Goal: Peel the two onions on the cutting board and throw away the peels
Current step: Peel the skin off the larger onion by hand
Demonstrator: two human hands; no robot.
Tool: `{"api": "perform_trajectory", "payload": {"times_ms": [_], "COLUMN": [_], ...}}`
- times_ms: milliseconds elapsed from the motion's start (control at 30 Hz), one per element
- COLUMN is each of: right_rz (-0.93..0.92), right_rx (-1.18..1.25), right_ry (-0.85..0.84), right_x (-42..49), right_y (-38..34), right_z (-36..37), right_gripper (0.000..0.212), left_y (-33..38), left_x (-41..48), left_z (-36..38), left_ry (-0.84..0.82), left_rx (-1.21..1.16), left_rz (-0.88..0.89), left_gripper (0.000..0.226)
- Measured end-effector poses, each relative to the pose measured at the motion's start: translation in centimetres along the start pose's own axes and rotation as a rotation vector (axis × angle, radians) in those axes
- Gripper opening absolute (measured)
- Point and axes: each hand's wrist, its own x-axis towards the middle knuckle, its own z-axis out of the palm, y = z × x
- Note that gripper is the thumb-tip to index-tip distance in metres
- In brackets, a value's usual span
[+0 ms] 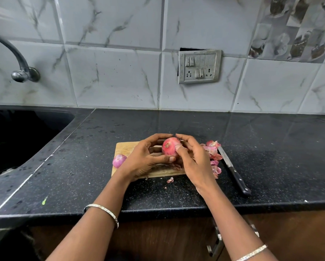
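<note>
Red onion (169,147) is up off the cutting board (124,147), held between both of your hands above its middle, with the brown root end turned toward you. Your left grip (148,159) is curled round the red onion from the left: the fingers arch over the top and the thumb presses in from below. Your right grip (193,162) closes on it from the right, the thumb pressed flat against the near face just beside the root end and the fingers wrapped over the far side. Whether any loose skin is caught under that thumb, you cannot tell from here.

A purple onion (119,160), glossy and streaked, lies on the left edge of the board, just beside your left wrist and apart from the one you hold. Pink peels (213,153) are heaped at the right end of the board, partly hidden behind your right hand. A small peel scrap (170,179) lies on the black desk (271,147) just in front of the board. A knife (233,170) with a black handle lies on the desk right of the peels, its blade tip touching the heap and its handle pointing toward you.

A sink (16,138) is set into the desk at far left, with a tap (16,59) on the tiled wall above it. A switch plate (199,66) is on the wall behind the board. You wear a bangle (103,211) on the left wrist.
</note>
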Motion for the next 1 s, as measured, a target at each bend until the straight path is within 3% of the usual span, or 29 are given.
{"api": "perform_trajectory", "payload": {"times_ms": [167, 333, 1000], "right_rz": [-0.081, -0.087, -0.098], "right_rx": [-0.118, -0.103, -0.160], "right_ry": [0.051, -0.004, -0.016], "right_x": [0.2, 0.4, 0.5], "right_y": [0.2, 0.8, 1.1], "right_z": [0.0, 0.0, -0.1], "right_gripper": [0.030, 0.038, 0.035], "left_y": [-0.6, -0.8, -0.8], "left_x": [0.1, 0.3, 0.3], "left_z": [-0.1, -0.2, -0.4], "left_ry": [0.045, 0.087, 0.103], "left_rx": [0.070, 0.135, 0.180], "left_rz": [0.035, 0.066, 0.059], "left_gripper": [0.062, 0.063, 0.065]}}
